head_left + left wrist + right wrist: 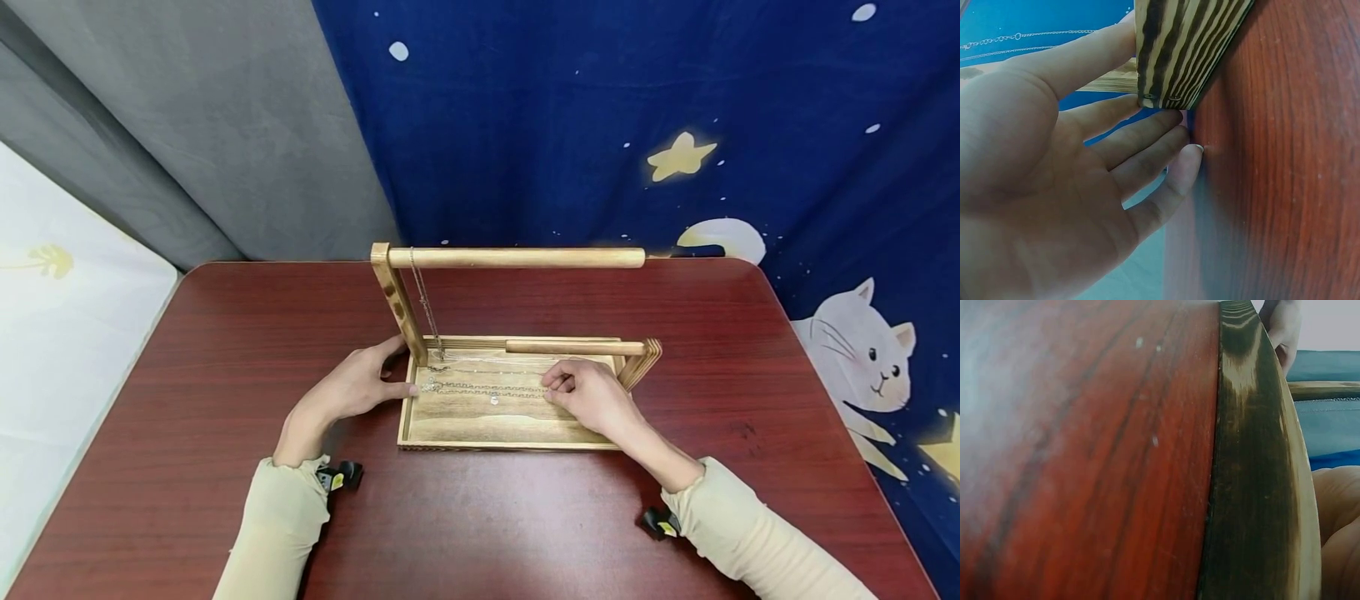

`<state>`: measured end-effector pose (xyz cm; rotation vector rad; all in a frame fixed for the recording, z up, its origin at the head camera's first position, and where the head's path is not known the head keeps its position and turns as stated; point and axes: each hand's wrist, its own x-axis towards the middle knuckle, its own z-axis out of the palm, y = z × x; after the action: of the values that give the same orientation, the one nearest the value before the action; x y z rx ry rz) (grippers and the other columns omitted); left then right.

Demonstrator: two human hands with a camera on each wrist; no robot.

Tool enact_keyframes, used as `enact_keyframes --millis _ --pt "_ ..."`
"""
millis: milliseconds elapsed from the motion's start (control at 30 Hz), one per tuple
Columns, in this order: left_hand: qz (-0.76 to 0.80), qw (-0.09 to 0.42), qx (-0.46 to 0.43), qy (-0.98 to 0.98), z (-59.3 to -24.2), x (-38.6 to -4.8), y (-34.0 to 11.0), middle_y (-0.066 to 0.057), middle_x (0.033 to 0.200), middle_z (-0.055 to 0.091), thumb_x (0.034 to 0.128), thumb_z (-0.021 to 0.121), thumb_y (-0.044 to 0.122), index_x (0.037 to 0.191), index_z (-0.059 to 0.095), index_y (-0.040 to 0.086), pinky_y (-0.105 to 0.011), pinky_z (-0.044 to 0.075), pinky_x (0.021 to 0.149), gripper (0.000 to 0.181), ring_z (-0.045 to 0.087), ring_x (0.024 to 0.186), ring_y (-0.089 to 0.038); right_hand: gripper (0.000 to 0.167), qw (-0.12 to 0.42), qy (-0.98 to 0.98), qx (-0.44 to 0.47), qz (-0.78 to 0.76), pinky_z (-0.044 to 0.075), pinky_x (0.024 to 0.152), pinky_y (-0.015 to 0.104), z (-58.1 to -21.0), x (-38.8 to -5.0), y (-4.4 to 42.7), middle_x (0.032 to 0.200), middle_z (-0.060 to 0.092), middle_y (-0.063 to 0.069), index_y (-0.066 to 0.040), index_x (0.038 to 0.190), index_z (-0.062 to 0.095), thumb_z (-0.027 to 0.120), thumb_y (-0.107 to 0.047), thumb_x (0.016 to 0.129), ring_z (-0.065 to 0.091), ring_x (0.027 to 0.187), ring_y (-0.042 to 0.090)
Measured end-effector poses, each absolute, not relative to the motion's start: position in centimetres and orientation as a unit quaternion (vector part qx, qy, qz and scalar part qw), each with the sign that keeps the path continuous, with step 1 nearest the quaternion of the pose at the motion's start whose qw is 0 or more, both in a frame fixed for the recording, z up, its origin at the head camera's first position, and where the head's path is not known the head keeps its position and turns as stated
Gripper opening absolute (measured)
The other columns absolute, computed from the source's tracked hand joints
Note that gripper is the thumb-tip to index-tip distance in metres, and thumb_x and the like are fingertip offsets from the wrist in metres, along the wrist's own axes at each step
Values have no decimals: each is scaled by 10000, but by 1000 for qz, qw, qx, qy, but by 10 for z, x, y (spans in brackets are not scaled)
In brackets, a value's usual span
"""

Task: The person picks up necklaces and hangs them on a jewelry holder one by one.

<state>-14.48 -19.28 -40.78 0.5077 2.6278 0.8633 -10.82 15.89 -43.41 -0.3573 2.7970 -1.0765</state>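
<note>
A wooden jewelry stand has a shallow tray [465, 433], a tall left post [401, 312] with an upper bar [525, 258], and a lower bar [573, 347] on the right. My left hand [352, 385] touches the tray's left end, thumb at the rim; its fingers look mostly straight in the left wrist view. Along the tray lies a silver chain necklace [480, 388] in two strands, a small round pendant [494, 401] just below them. At its right end my right hand [592, 396] pinches the chain between thumb and fingers; the fingertips are partly hidden.
Another necklace [424, 300] hangs from the upper bar near the post. A finer chain [480, 371] lies farther back in the tray. The stand rests on a red-brown table [480, 508], with a blue patterned curtain [525, 125] behind.
</note>
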Motion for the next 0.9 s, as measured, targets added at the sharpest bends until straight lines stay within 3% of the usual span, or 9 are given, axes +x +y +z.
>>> enact_keyframes --millis 100,467,900 --pt "303 164 179 921 -408 -145 -193 -196 1464 483 879 776 299 1530 364 66 -534 413 1035 805 480 1314 -367 83 60 927 -117 -352 511 673 242 -434 -108 159 779 671 -81 -146 875 738 785 -96 829 611 722 48" --pt "307 160 183 920 -409 -145 -193 -172 1430 525 867 787 302 1516 390 87 -511 463 967 790 579 1185 -335 70 56 940 -114 -318 491 653 248 -433 -106 155 722 643 -119 -198 819 753 765 -134 847 583 691 32" --pt "300 162 182 922 -409 -144 -193 -191 1444 507 878 777 306 1530 365 75 -521 458 978 805 567 1212 -354 80 51 935 -100 -336 481 656 251 -426 -100 152 732 620 -136 -247 825 746 768 -182 866 568 700 38"
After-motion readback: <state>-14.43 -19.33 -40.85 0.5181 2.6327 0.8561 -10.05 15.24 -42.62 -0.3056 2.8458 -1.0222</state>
